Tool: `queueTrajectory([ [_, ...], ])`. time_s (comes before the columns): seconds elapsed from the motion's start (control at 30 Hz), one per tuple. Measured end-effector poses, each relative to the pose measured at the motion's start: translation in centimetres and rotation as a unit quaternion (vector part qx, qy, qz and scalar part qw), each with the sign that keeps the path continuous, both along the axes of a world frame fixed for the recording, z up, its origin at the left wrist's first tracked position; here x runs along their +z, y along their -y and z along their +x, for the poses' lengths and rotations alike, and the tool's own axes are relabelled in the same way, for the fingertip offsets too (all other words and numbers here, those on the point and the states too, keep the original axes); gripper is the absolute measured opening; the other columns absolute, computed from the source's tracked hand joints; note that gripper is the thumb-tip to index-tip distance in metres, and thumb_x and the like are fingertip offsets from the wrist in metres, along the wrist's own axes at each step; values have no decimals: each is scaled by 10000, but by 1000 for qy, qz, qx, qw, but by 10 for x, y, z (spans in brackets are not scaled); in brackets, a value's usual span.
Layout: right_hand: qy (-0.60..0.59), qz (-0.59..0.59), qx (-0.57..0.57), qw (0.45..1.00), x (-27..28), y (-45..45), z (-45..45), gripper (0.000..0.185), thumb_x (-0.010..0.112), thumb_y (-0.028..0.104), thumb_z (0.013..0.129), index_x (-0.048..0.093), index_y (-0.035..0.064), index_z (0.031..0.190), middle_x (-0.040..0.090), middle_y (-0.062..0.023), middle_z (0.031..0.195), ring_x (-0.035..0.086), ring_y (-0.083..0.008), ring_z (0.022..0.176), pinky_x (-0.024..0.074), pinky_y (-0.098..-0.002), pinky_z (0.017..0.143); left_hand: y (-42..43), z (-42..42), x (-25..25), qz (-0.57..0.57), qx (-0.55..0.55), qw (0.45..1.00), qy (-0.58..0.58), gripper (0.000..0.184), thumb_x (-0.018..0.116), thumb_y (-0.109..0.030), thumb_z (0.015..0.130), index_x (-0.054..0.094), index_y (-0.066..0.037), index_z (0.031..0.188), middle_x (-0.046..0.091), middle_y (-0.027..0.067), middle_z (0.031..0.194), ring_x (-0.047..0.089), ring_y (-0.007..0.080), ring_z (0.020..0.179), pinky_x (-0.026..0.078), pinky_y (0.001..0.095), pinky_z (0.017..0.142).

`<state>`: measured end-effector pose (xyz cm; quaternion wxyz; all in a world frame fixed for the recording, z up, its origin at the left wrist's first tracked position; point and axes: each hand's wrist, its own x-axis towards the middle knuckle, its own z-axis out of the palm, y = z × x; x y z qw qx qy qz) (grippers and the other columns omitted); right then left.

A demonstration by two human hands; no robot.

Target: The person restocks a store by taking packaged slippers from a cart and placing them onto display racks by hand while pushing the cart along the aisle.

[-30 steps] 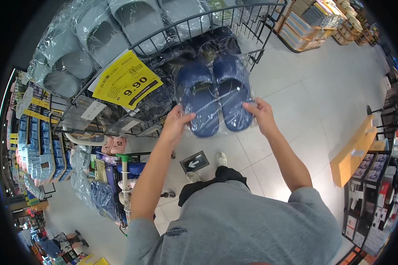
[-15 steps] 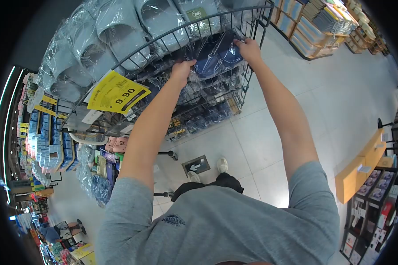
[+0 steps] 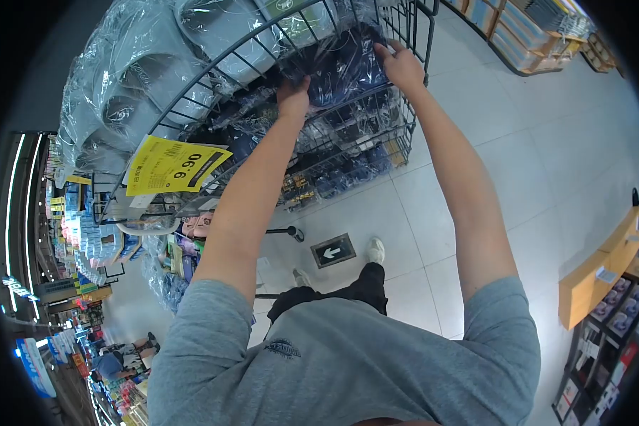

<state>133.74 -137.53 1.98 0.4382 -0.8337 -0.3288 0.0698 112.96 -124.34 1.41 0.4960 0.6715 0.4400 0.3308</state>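
Dark blue slippers (image 3: 342, 71) in clear plastic wrap lie between my two hands, in the middle tier of a black wire rack (image 3: 409, 106). My left hand (image 3: 293, 98) is closed at their left edge, with the thumb up and the other fingers mostly hidden. At the right end, my right hand (image 3: 403, 67) grips the wrap between thumb and fingers. Large grey slippers (image 3: 153, 78), also wrapped, fill the top tier to the left. More dark wrapped slippers (image 3: 355, 174) sit in the tiers below. A yellow price tag (image 3: 174, 165) hangs on the rack's front.
An arrow sign (image 3: 332, 251) is set in the tiled floor near my feet. A wooden-topped shelf unit (image 3: 596, 270) stands at the right, and a display of folded goods (image 3: 522, 35) at the upper right. Another person (image 3: 113, 362) is far off at lower left.
The slippers between my hands have gone deeper into the rack and sit less tilted toward me. My view has shifted, and my feet have moved in a small step.
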Motion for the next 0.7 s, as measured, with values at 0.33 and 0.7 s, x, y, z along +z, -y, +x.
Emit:
queueTrajectory([
  [0.33,60,-6,6,998,-5,-1,-5,545,473,534,874,549,141,1243,671,-172,949,622,-356,947,463,-434,831,17,-18,11,154,-10,963,-222,550,665,-377,794,553,33,1143,598,218,1132,575,334,1056,444,346,881],
  [0.7,68,-43,36,996,-237,182,-184,484,509,258,918,425,-30,1297,489,-246,1273,462,-399,1163,352,-444,994,188,-219,-76,230,-162,933,-225,391,608,-120,787,555,-23,1162,475,199,1295,453,368,1193,406,407,973],
])
